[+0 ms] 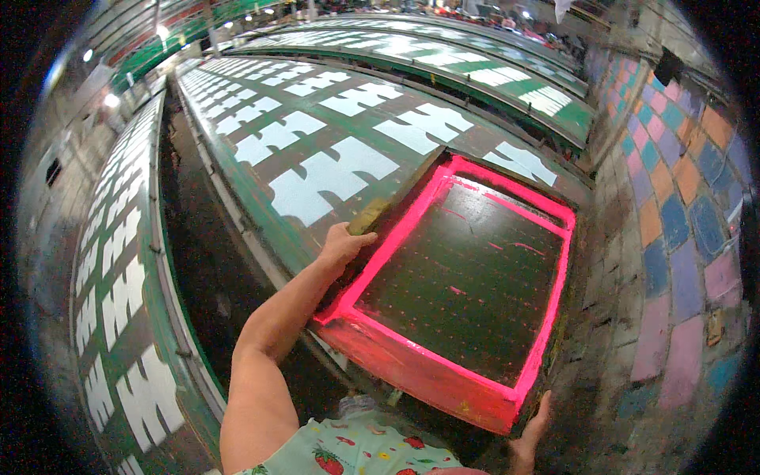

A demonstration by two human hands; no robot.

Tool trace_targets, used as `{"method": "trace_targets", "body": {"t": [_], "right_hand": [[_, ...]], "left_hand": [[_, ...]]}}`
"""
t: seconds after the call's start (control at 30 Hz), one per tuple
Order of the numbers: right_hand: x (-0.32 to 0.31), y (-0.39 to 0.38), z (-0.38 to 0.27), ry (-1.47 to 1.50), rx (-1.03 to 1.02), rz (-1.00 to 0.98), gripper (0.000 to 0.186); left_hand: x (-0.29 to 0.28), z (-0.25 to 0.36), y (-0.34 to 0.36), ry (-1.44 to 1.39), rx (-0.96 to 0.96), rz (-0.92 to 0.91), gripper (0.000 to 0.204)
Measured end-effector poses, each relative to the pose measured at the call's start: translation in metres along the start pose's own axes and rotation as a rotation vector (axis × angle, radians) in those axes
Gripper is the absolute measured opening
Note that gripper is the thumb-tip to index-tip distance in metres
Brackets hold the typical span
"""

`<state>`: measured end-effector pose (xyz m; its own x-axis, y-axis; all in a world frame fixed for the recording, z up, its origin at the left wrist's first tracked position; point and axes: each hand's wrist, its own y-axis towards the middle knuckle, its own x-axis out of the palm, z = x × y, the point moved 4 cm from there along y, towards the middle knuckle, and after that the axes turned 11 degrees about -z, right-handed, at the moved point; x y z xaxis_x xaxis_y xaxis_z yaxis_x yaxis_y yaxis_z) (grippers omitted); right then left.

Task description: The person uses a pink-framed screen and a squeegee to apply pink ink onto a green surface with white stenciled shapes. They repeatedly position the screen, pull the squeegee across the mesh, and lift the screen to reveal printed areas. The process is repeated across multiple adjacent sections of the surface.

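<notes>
A screen printing frame [467,293] is held tilted in front of me, above the near end of the long printing table [348,87]. Bright pink ink coats its inner border, and small pink specks dot the dark mesh. My left hand [347,242] is closed on the frame's left side, the thumb lying over the edge. At the near right corner, my right hand [535,434] grips the frame; most of its fingers are hidden beneath. White cut pieces [332,179] lie in rows on the green and brown tabletop beyond the frame.
Another long table [138,317] with white pieces runs along my left, past a dark narrow gap [190,206]. More tables [499,67] stretch across the back. To the right are a wall with painted coloured blocks [673,182] and a paved floor [609,356].
</notes>
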<state>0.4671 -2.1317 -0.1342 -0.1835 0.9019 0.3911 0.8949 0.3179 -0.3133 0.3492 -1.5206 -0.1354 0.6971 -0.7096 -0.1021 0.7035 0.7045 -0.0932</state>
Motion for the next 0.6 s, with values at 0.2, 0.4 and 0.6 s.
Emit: {"method": "trace_targets", "body": {"t": [0.2,0.4,0.6], "right_hand": [[-0.113,0.015,-0.049,0.02,0.066,-0.141,0.071],[-0.157,0.06,-0.067,-0.113,0.044,-0.312,0.061],[-0.1,0.069,-0.041,-0.399,0.036,-0.712,0.056]], "left_hand": [[0.086,0.04,-0.135,0.002,-0.034,0.178,0.051],[0.085,0.086,-0.304,-0.053,-0.056,0.436,0.045],[0.016,0.057,-0.508,-0.02,0.015,0.77,0.047]]}}
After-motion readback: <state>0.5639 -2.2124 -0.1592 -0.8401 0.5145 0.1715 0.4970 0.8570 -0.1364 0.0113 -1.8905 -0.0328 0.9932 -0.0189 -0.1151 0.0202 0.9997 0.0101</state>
